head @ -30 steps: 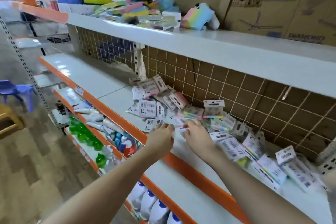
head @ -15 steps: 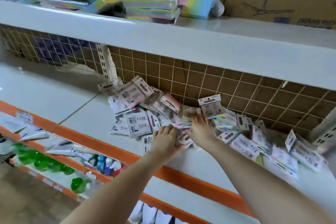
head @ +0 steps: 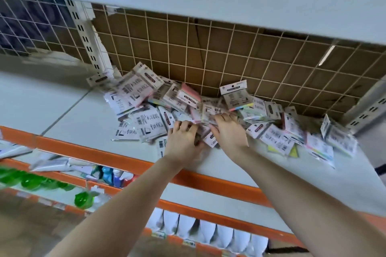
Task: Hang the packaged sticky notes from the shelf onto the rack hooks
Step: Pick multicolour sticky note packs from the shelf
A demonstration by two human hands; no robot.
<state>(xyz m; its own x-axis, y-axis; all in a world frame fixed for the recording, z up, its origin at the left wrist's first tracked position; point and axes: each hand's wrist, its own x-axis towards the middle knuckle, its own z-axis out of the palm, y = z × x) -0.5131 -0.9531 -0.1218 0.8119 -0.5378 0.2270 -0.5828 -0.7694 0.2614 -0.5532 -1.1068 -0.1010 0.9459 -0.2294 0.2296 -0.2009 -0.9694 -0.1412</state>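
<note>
The left hand is laid palm down on the near edge of a heap of clear-wrapped sticky-note packets with white printed header cards, its fingers curled over packets at the knuckles; whether a packet is actually gripped beneath the palm cannot be told. The right hand is placed just beside it, almost touching, with its fingers bent down onto a packet in the middle of the heap, so its grip appears closed on that packet (the underside of the hand is hidden). A small white packet end is seen between the two hands.

The heap is spread across the white metal shelf board with an orange front edge, from the slotted white upright on the left towards the right end of the shelf. One packet with pastel colour strips is propped upright against the white wire grid backed by brown cardboard. A single pale hook is seen projecting from the grid at upper right, well apart from the hands.

On the lower shelves, green plastic bottles and a row of white bottles are visible.
</note>
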